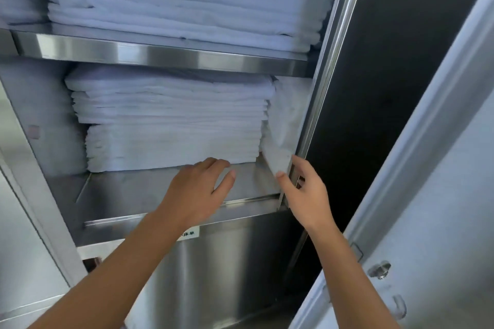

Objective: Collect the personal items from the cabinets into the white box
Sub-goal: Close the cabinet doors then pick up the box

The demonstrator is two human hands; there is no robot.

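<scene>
White cloth (pixel 283 125) standing upright beside flat linen stack (pixel 171 125), right hand (pixel 307 192) pinching its lower corner, left hand (pixel 197 189) released

Brushed stainless-steel lower shelf (pixel 165 189) at frame centre is carrying a stack of folded white linens (pixel 171 125), with a loose white cloth (pixel 286 120) standing at its right. Matching steel upper shelf (pixel 160 55) is bearing another folded white pile (pixel 181 0).

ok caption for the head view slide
Left hand by stacked folded white linens; right hand pinches loose white cloth in steel cabinet.
</scene>
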